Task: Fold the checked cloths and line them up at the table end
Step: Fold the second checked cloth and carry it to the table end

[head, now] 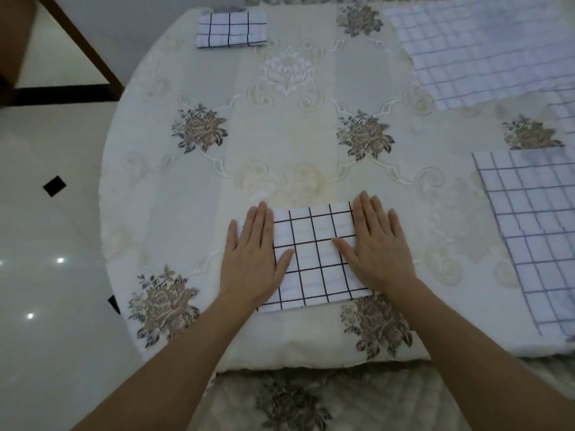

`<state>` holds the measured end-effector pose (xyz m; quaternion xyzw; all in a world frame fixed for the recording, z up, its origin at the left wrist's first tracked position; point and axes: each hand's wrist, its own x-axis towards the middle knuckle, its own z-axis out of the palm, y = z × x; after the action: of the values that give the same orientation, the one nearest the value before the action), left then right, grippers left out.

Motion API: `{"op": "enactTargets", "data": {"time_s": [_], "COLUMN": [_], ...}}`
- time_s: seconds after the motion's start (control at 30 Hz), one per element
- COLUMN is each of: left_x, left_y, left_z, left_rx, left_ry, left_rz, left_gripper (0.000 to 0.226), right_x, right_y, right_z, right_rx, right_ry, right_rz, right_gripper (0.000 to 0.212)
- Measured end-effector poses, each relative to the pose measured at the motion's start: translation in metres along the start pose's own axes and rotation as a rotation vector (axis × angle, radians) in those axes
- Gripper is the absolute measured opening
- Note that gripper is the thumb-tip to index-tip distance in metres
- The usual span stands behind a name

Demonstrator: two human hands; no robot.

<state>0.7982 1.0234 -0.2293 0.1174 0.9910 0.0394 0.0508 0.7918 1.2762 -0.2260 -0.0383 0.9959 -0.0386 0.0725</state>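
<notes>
A folded white cloth with a black check lies near the table's front edge. My left hand lies flat on its left side, fingers straight. My right hand presses flat on its right side, fingers straight too. At the far left end of the table sits another folded checked cloth. Unfolded checked cloths lie spread out on the right: one at the far right, one at the near right.
The table wears a cream embroidered tablecloth with brown flower motifs. Its rounded left edge drops to a pale tiled floor. A dark wooden frame stands at the far left, off the table.
</notes>
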Motion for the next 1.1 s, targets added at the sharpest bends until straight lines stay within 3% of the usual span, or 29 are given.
{"op": "enactTargets", "data": {"time_s": [0.13, 0.23, 0.47, 0.6, 0.7, 0.8, 0.93, 1.1], "left_x": [-0.019, -0.025, -0.047, -0.052, -0.049, -0.028, -0.002, -0.001], "left_y": [0.037, 0.051, 0.004, -0.015, -0.002, 0.022, 0.037, -0.001], "left_z": [-0.006, -0.001, 0.002, -0.001, -0.011, -0.017, -0.009, 0.002], "left_rx": [-0.062, -0.073, 0.011, 0.019, -0.011, -0.046, -0.038, 0.018], "left_ry": [0.029, -0.009, -0.043, -0.055, -0.027, 0.014, -0.039, -0.012], "left_rz": [0.042, 0.05, 0.059, 0.049, 0.03, 0.106, 0.129, 0.156], "left_gripper": [0.074, 0.069, 0.079, 0.079, 0.079, 0.076, 0.075, 0.077], "right_x": [-0.019, -0.027, -0.04, -0.043, -0.048, -0.033, -0.005, -0.004], "right_y": [-0.039, -0.061, -0.017, 0.015, 0.012, -0.017, -0.048, -0.008], "right_z": [-0.009, 0.001, 0.008, 0.004, -0.002, -0.007, 0.0, 0.006], "right_rx": [0.106, 0.125, -0.031, -0.055, -0.032, 0.025, 0.07, 0.009], "right_ry": [0.132, 0.055, -0.022, -0.053, -0.015, 0.081, 0.015, -0.002], "right_rz": [-0.109, -0.235, -0.229, -0.118, -0.05, -0.114, -0.183, -0.083], "right_gripper": [0.077, 0.073, 0.083, 0.086, 0.088, 0.081, 0.078, 0.081]}}
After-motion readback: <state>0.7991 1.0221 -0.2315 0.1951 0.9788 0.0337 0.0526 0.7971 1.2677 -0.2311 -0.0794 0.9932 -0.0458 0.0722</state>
